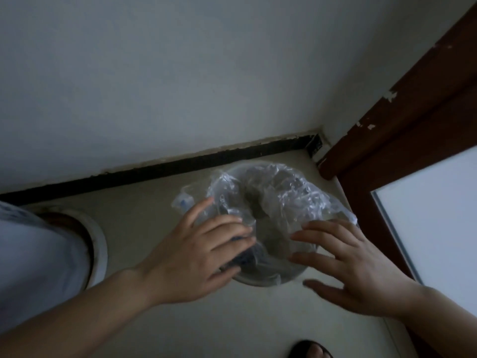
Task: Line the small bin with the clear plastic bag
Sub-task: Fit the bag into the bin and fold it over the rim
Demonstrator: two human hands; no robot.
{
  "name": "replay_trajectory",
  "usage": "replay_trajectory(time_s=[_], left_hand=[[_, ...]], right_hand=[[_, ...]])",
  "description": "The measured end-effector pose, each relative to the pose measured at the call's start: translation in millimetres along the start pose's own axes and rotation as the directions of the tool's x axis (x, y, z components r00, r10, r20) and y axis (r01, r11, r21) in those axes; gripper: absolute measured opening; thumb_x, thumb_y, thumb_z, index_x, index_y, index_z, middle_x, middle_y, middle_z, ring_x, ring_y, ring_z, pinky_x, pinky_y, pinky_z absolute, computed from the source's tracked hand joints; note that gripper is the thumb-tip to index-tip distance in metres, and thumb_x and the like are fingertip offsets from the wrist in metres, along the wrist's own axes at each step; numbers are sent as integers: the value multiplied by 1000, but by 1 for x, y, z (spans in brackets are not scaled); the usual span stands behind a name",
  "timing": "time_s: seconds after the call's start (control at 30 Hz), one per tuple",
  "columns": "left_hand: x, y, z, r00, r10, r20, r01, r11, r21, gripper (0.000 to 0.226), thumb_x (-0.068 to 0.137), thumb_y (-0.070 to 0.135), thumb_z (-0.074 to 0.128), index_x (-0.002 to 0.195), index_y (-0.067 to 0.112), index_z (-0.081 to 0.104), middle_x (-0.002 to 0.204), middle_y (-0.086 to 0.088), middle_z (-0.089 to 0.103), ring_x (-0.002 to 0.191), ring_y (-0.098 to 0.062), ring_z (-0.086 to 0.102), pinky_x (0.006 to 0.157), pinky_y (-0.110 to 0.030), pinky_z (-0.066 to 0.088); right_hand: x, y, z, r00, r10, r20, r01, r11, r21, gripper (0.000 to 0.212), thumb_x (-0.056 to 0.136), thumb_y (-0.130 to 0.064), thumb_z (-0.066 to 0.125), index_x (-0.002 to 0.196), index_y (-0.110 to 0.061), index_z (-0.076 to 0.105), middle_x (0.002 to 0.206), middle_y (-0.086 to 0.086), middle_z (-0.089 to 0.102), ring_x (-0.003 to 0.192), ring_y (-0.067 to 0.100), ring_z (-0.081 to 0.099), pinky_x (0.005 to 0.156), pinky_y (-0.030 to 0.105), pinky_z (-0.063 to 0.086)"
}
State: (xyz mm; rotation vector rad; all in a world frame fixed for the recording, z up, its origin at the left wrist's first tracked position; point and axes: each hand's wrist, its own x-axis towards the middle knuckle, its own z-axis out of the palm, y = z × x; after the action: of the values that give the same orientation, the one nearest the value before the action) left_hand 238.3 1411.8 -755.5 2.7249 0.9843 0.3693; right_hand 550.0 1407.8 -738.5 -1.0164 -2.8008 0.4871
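Note:
A small round bin (pixel 260 280) stands on the floor near the room's corner. A crumpled clear plastic bag (pixel 286 195) lies in and over its mouth, draped past the rim at the far and right sides. My left hand (pixel 196 257) rests on the bin's left rim with spread fingers pressing on the plastic. My right hand (pixel 351 270) hovers at the right rim, fingers apart, its fingertips touching the bag's edge. The bin's wall is mostly hidden under the bag and my hands.
A white wall with a dark baseboard (pixel 154 169) runs behind the bin. A brown door frame (pixel 402 130) and a pale panel (pixel 433 215) stand at the right. A round white object (pixel 98 244) sits at the left. A foot in a dark sandal (pixel 312 350) shows at the bottom.

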Motion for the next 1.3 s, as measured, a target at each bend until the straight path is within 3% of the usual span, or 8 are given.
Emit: replay_trajectory(time_s=[0.3, 0.53, 0.7, 0.87, 1.0, 1.07, 1.17, 1.3], left_hand=[[-4, 2, 10, 993, -111, -44, 110, 994, -24, 24, 88, 28, 57, 111, 28, 66, 95, 9, 63, 94, -12, 56, 104, -44, 33], [-23, 9, 7, 992, 98, -81, -97, 995, 21, 18, 93, 8, 51, 88, 13, 68, 71, -4, 58, 63, -20, 49, 53, -33, 40], [-45, 6, 24, 955, 289, -71, -277, 950, 143, 15, 87, 3, 59, 79, 11, 67, 73, -5, 66, 58, -21, 55, 47, -30, 44], [-59, -2, 46, 941, 339, -17, -330, 924, 192, 12, 86, 4, 61, 81, 14, 67, 84, -2, 70, 66, -19, 61, 51, -30, 47], [-57, -10, 61, 972, 235, 4, -230, 947, 222, 26, 93, 5, 44, 93, 16, 67, 96, -1, 70, 86, -23, 62, 83, -36, 47], [-60, -13, 63, 980, 197, 38, -200, 957, 211, 32, 92, 8, 41, 103, 19, 69, 111, -1, 69, 104, -24, 57, 100, -40, 36], [-77, -14, 54, 1000, 24, 20, -25, 996, 88, 29, 85, 10, 48, 103, 18, 70, 113, -6, 70, 101, -26, 64, 89, -35, 47], [-71, -11, 25, 832, -467, -299, 380, 873, -307, 29, 87, 20, 50, 114, 19, 60, 118, -1, 59, 109, -17, 57, 95, -18, 38]], right_hand=[[-5, 3, 14, 991, -24, -132, 1, 985, -174, 19, 91, -21, 60, 107, -23, 69, 126, 4, 63, 124, 25, 51, 96, 44, 44], [-19, -5, 11, 961, -172, -216, 117, 962, -247, 20, 95, -19, 55, 91, -14, 74, 89, 6, 71, 90, 25, 60, 81, 35, 46], [-27, -1, 24, 972, -165, -165, 122, 962, -244, 18, 91, -15, 57, 93, -11, 75, 83, 7, 70, 71, 25, 65, 61, 34, 49], [-34, 5, 44, 987, -46, -156, 14, 980, -199, 17, 91, -20, 60, 99, -17, 74, 92, 1, 72, 81, 21, 66, 67, 31, 49], [-28, -3, 62, 937, 322, -132, -302, 941, 153, 18, 88, -16, 65, 102, -24, 72, 104, -8, 71, 89, 15, 69, 70, 33, 57], [-33, -2, 70, 854, 519, 34, -468, 738, 485, 36, 86, -6, 65, 107, -34, 68, 111, -20, 69, 100, 3, 65, 84, 23, 53], [-43, 2, 65, 667, 709, 227, -568, 288, 771, 47, 87, 10, 54, 90, -32, 75, 100, -5, 75, 95, 18, 70, 81, 24, 55], [-40, 6, 33, 546, 815, -193, -500, 502, 706, 27, 91, -16, 58, 108, -36, 63, 110, -6, 69, 101, 14, 66, 84, 23, 53]])
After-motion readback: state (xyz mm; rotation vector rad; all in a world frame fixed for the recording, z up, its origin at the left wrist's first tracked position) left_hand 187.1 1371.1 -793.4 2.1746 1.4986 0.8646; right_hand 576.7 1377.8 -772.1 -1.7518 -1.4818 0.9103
